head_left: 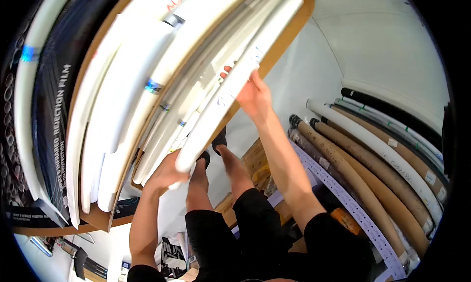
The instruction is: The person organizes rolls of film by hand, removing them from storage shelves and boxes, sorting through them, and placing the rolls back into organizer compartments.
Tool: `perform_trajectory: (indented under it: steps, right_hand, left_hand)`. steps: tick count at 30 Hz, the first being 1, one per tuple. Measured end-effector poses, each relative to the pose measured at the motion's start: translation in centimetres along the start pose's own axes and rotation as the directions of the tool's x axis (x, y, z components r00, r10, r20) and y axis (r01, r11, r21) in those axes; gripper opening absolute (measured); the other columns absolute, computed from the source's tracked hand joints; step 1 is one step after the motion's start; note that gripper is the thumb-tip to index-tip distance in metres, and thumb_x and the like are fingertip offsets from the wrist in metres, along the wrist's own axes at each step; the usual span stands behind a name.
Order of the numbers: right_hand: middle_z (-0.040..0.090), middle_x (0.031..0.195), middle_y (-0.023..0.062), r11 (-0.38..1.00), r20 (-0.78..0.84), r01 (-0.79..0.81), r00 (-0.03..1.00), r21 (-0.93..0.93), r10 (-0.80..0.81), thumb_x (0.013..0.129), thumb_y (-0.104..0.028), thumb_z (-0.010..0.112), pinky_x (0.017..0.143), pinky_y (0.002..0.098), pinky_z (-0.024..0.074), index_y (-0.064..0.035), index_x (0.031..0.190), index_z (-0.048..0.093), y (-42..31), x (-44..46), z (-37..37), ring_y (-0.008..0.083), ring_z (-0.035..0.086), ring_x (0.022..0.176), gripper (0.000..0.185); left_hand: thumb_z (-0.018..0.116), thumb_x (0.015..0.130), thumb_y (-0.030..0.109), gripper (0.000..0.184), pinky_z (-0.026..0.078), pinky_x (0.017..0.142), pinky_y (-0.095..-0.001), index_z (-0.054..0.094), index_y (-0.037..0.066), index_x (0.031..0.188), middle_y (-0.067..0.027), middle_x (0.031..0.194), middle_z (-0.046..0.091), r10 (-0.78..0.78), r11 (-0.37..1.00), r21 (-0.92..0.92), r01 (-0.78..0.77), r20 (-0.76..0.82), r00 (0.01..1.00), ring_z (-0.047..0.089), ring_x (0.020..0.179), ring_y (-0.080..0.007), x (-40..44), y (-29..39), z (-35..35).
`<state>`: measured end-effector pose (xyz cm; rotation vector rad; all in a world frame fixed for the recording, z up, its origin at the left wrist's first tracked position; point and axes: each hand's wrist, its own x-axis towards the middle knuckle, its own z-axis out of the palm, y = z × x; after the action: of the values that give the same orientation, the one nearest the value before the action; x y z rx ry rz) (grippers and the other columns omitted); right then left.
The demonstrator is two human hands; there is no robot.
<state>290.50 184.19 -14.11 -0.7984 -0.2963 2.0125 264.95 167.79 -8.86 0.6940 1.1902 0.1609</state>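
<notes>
A long white roll (216, 110) with blue handwriting slants in front of a brown-edged rack compartment. My right hand (252, 94) is wrapped around its middle, with fingertips showing on the far side. At the lower end, my left hand (167, 173) closes on the same roll; it is slightly blurred and part of its fingers is hidden. Behind the held roll, several thinner white rolls (174, 130) stand in the compartment, some with shiny blue bands.
More white rolls (132, 80) and a black box labelled rejection film (55, 115) fill the rack on the left. At right, brown cardboard tubes (353, 169) lean along the wall behind a perforated lilac metal strip (343, 198). Cardboard boxes (257, 161) sit near my feet.
</notes>
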Motion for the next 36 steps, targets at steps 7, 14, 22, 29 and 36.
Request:
perform_trajectory:
  steps: [7, 14, 22, 29, 36]
  right_hand:
    - [0.052, 0.127, 0.0171, 0.917, 0.072, 0.111, 0.993, -0.383, -0.090, 0.097, -0.024, 0.046, 0.096, 0.0416, 0.0459, 0.0011, 0.131, 0.037, -3.2, 0.7, 17.2, 0.0277, 0.051, 0.118, 0.043]
    - [0.050, 0.128, 0.0197, 0.860, 0.113, 0.023, 0.993, -0.510, 0.041, 0.096, -0.022, 0.048, 0.099, 0.0401, 0.0445, 0.0015, 0.135, 0.034, 0.0, 1.8, 18.3, 0.0285, 0.053, 0.116, 0.048]
    - [0.063, 0.108, 0.0123, 0.824, -0.509, -0.408, 0.843, -0.394, 0.174, 0.092, -0.012, 0.048, 0.088, 0.0329, 0.0475, -0.0022, 0.120, 0.049, 7.0, -9.3, 1.3, 0.0204, 0.060, 0.101, 0.029]
    - [0.063, 0.106, 0.0114, 0.810, -0.652, -0.517, 0.720, -0.277, 0.237, 0.091, -0.018, 0.052, 0.085, 0.0338, 0.0486, -0.0041, 0.117, 0.049, 10.8, -10.9, -8.0, 0.0214, 0.062, 0.097, 0.030]
    - [0.065, 0.097, 0.0103, 0.817, -0.726, -0.527, 0.654, -0.235, 0.213, 0.091, -0.023, 0.053, 0.077, 0.0343, 0.0520, -0.0041, 0.115, 0.053, 16.2, -3.2, -16.7, 0.0209, 0.064, 0.088, 0.031]
  left_hand:
    - [0.069, 0.065, 0.007, 0.052, 0.049, 0.079, -0.0399, 0.053, 0.001, 0.114, -0.0222, 0.101, 0.061, 0.582, 0.679, 0.730, 0.071, -0.595, 0.554, 0.061, 0.092, -0.0369, -11.5, 6.9, -4.5]
    - [0.068, 0.067, 0.009, 0.053, 0.046, 0.082, -0.0414, 0.055, 0.002, 0.117, -0.0181, 0.102, 0.060, 0.787, 0.538, 0.838, 0.094, -0.539, 0.299, 0.057, 0.095, -0.0351, -8.7, 6.9, -17.5]
    - [0.068, 0.078, 0.034, 0.055, 0.048, 0.075, -0.0427, 0.054, 0.010, 0.125, -0.0172, 0.099, 0.063, 0.811, 0.456, 0.741, 0.493, -0.574, 0.114, 0.062, 0.088, -0.0336, -5.2, 6.5, -18.3]
    - [0.068, 0.080, 0.034, 0.048, 0.048, 0.084, -0.0372, 0.058, 0.007, 0.120, -0.0171, 0.108, 0.063, 0.761, 0.499, 0.789, 0.358, -0.596, 0.255, 0.061, 0.099, -0.0309, -5.7, 8.5, -17.3]
    - [0.078, 0.072, 0.027, 0.050, 0.046, 0.078, -0.0319, 0.063, 0.012, 0.118, -0.0070, 0.093, 0.058, 0.698, 0.500, 0.790, 0.355, -0.611, 0.375, 0.056, 0.082, -0.0199, -4.8, 7.2, -15.6]
